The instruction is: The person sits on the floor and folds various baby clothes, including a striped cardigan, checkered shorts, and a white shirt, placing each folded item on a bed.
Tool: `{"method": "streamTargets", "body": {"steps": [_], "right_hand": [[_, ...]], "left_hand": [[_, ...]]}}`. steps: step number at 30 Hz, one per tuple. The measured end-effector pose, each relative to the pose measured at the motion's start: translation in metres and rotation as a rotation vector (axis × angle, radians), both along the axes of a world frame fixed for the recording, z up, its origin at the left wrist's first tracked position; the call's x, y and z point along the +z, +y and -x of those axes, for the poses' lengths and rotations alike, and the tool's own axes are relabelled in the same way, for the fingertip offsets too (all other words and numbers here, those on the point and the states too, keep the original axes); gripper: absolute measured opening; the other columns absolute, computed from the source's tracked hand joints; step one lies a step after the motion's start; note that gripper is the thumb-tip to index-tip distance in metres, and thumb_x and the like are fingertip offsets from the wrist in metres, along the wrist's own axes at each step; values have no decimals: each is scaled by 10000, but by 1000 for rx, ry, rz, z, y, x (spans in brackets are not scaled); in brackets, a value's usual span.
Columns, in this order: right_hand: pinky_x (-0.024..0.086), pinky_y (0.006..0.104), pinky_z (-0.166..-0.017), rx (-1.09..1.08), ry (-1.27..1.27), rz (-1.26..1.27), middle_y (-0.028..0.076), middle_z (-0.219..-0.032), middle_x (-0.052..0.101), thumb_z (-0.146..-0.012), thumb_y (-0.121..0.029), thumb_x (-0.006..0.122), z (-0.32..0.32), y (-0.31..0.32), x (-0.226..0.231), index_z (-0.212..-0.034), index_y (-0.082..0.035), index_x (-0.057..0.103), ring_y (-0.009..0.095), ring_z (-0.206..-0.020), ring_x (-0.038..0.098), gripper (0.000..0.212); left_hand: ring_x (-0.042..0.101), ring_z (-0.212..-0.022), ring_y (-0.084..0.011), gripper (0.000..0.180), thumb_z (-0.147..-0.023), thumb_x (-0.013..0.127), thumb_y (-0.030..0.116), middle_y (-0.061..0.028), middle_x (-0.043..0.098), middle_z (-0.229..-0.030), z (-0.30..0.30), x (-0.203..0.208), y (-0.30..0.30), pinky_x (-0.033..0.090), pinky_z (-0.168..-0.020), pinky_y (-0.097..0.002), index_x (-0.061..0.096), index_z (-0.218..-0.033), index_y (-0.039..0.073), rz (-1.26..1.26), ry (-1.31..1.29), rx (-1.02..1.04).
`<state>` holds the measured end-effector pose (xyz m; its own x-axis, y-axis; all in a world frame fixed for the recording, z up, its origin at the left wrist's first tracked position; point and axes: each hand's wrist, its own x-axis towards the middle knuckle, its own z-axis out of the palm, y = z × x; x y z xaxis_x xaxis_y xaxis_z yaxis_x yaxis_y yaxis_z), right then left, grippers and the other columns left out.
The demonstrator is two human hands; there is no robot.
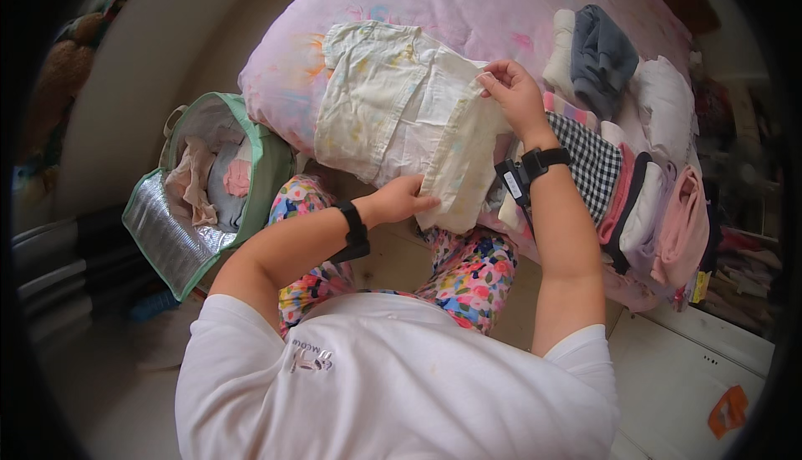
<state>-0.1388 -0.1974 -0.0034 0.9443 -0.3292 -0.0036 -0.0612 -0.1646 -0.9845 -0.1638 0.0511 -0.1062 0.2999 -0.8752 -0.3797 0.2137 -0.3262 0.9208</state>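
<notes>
A pale cream garment with a faint yellow print (368, 96) lies spread on the front of the bed, partly folded over on its right side. My right hand (511, 94) pinches the upper corner of the folded flap between thumb and fingers. At the lower edge of that flap, my left hand (405, 199) grips the fabric, thumb on top. The flap is raised between both hands, and its lower end hangs over the bed's front edge above my knees. Black bands sit on both wrists. Exactly which kind of garment it is I cannot tell.
Folded clothes stand in a row at the bed's right, among them a black-and-white checked piece (585, 159), a grey-blue bundle (603, 46) and a pink one (681, 218). Left of the bed (468, 0) stands an open green bag with silver lining (159, 226), holding crumpled clothes.
</notes>
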Motion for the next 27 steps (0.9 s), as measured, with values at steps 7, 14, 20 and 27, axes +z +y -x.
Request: {"method": "streamTargets", "body": {"steps": [7, 14, 20, 27], "right_hand": [[495, 231, -686, 115, 66, -73, 34, -886, 628, -866, -58, 622, -30, 19, -41, -1035, 8, 603, 104, -745, 596, 183], [465, 245, -743, 58, 207, 395, 20, -889, 664, -831, -159, 693, -74, 26, -80, -986, -12, 662, 95, -796, 584, 216], [466, 254, -751, 93, 338, 384, 25, -878, 673, -817, -185, 707, -85, 17, -96, -970, -15, 674, 110, -804, 589, 231], [464, 262, -700, 35, 450, 93, 28, -801, 645, -779, -145, 708, -88, 13, -95, -844, -6, 646, 100, -750, 564, 166]], "left_hand": [[522, -709, -100, 269, -894, 642, 235, -14, 602, -791, -23, 16, 87, 448, -653, -279, 615, -1018, -1, -264, -214, 134], [636, -824, -309, 235, -828, 587, 265, -118, 661, -858, -46, 18, 94, 495, -701, -402, 651, -951, 75, -471, -598, 124], [649, -775, -265, 223, -850, 605, 273, -104, 674, -844, -92, 29, 27, 501, -666, -389, 665, -926, 72, -307, -704, 390], [655, -807, -276, 240, -839, 627, 322, -90, 690, -846, -122, 31, -33, 497, -673, -390, 685, -916, 102, -373, -705, 480]]}}
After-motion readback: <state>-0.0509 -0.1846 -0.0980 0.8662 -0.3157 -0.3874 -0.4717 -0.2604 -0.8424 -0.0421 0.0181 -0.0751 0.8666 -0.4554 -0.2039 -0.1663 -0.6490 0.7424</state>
